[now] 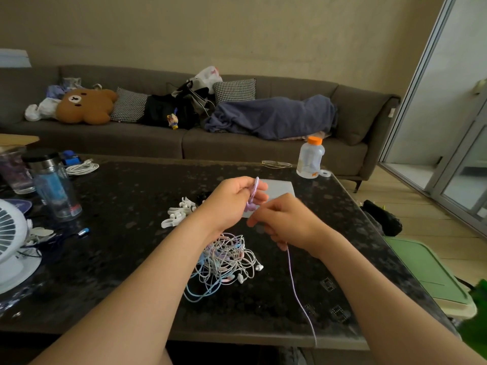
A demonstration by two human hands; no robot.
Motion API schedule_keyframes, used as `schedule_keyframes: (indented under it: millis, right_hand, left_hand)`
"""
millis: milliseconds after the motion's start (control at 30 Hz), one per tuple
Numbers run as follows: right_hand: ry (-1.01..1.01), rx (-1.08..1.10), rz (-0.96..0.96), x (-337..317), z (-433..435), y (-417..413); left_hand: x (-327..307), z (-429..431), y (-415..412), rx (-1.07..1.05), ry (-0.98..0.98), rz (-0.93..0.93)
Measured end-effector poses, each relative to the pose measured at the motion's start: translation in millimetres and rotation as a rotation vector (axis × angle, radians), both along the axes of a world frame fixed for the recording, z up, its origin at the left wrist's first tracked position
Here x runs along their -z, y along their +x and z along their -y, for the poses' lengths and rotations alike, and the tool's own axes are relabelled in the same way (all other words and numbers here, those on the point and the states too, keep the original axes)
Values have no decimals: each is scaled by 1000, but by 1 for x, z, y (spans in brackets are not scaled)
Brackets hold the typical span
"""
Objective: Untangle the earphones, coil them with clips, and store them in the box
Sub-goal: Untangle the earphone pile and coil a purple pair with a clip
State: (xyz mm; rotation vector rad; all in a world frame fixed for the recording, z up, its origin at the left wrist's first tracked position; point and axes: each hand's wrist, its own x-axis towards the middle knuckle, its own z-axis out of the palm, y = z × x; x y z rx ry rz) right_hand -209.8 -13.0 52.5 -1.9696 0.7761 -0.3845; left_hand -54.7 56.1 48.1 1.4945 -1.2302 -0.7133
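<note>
My left hand (232, 198) grips a purple earphone coil (253, 192) wound round its fingers, held above the dark table (131, 259). My right hand (287, 222) pinches the same purple cable (297, 293), which trails down past the table's front edge. Below my hands lies a tangled pile of white, blue and pink earphones (224, 262). Several white clips (179, 212) lie left of my left hand. A pale translucent box (279, 189) sits flat behind my hands, partly hidden by them.
A water bottle (52, 185), a cup and a white fan (13, 243) stand at the table's left. An orange-capped bottle (310, 160) stands at the far right corner. A green bin (427, 275) sits beside the table's right edge. A sofa runs behind.
</note>
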Motion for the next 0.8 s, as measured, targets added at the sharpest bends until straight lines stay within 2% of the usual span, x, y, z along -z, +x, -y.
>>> schedule_keyframes:
  millis: [100, 267, 400, 500, 567, 633, 733, 800]
  right_hand:
    - [75, 159, 208, -11, 4, -8]
    - [88, 125, 248, -14, 0, -14]
    - [107, 244, 406, -15, 2, -13]
    - [107, 390, 485, -11, 12, -13]
    - [23, 487, 410, -5, 18, -13]
    - [-29, 514, 245, 2, 22, -12]
    - [-5, 357, -19, 7, 21, -9]
    - [53, 227, -102, 5, 15, -6]
  left_hand:
    - [-1, -2, 3, 17, 33, 110]
    - [1, -4, -2, 88, 56, 214]
    - [-2, -4, -5, 137, 131, 169]
    - [-5, -4, -9, 165, 140, 52]
    - [-8, -4, -13, 179, 110, -89]
    - [-11, -4, -14, 214, 61, -228]
    - [-12, -4, -14, 236, 29, -336]
    - [-10, -4, -12, 177, 12, -327]
